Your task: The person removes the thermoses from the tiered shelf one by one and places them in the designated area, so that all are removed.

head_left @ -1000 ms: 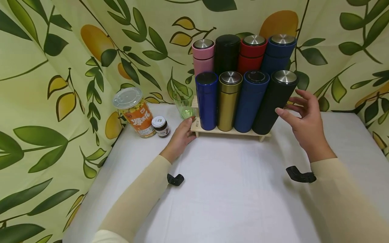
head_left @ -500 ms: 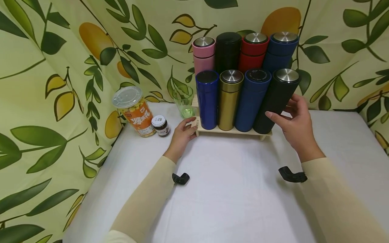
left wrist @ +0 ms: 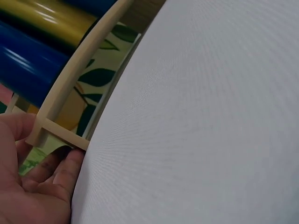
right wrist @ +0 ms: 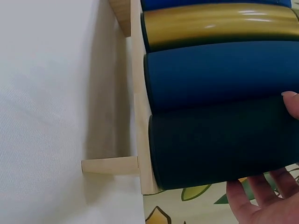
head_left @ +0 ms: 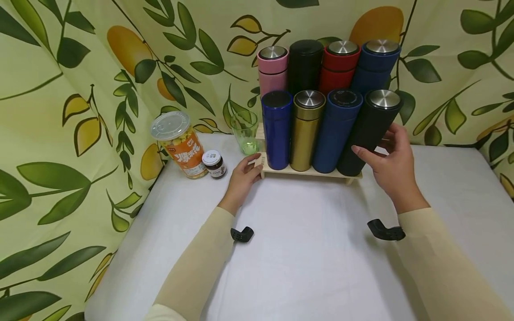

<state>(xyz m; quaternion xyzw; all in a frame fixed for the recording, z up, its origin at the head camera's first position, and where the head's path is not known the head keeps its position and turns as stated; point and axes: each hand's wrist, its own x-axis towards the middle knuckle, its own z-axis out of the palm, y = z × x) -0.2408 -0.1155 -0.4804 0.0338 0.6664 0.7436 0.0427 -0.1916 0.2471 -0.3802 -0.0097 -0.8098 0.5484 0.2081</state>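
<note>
A light wooden rack stands on the white-covered table, holding two rows of thermos flasks. My left hand holds the rack's left end; in the left wrist view its fingers lie by the rack's leg. On the right, my right hand grips the black thermos at the front row's right end, thumb in front and fingers at its outer side. Left of it stand a blue thermos, a gold thermos and a glossy blue thermos. The black thermos stands on the rack.
Behind are a pink thermos, another black thermos, a red thermos and another blue thermos. A green glass, a small jar and a lidded popcorn tub stand left. Patterned cloth hangs behind.
My right hand has moved left and closed round the black thermos, where before its fingers were spread beside it. My left hand has shifted slightly further onto the rack's end.
</note>
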